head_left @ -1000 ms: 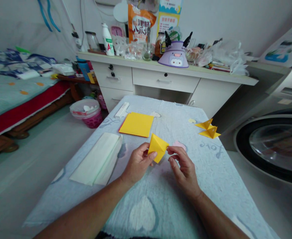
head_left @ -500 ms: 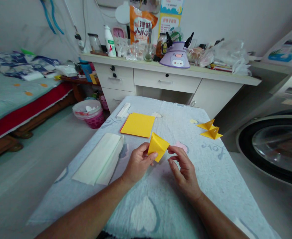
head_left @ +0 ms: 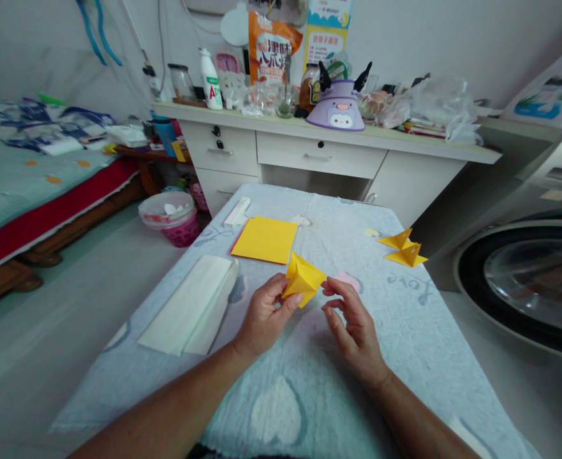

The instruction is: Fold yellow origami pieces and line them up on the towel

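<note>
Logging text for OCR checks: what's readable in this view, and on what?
"Love": tablecloth, right side; left script unclear.
"A": white bottle; following lettering unclear.
"味": orange bag; other characters uncertain.
"好孩子": wall poster; remaining text too small.
Unreadable: label on white jug, blurred.

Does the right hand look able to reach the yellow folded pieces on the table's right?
Probably yes: only tablecloth lies between the right hand and those folded pieces; the left hand holds the yellow paper.
</note>
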A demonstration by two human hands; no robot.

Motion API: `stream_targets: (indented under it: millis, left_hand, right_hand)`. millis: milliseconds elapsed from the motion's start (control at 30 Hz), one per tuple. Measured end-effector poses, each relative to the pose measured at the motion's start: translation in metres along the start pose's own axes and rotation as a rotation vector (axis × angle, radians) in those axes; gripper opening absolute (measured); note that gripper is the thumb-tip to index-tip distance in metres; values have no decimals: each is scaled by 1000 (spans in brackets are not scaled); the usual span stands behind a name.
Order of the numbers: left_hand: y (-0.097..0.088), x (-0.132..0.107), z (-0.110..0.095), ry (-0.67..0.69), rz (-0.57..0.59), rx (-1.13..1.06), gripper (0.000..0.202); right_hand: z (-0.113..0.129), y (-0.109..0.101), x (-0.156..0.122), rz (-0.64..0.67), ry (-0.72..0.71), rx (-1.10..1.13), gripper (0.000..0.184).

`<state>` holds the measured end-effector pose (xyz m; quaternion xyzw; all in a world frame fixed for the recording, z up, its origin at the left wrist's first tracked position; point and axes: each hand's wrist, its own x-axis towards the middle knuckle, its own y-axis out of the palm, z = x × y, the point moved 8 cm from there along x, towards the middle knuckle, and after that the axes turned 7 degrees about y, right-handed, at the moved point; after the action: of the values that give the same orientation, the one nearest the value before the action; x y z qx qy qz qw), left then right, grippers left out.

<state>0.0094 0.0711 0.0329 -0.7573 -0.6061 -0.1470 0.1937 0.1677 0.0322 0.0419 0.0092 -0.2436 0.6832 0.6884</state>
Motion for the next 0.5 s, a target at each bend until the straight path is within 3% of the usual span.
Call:
stream_targets:
  millis: [300, 500]
  left_hand:
    - [3, -1, 3, -71, 4, -109, 16]
    - [2, -2, -9, 103, 23, 74, 9]
  right_hand:
    - [6, 4, 0, 45, -47, -5, 46]
    - [7, 6, -1, 63, -56, 1, 46]
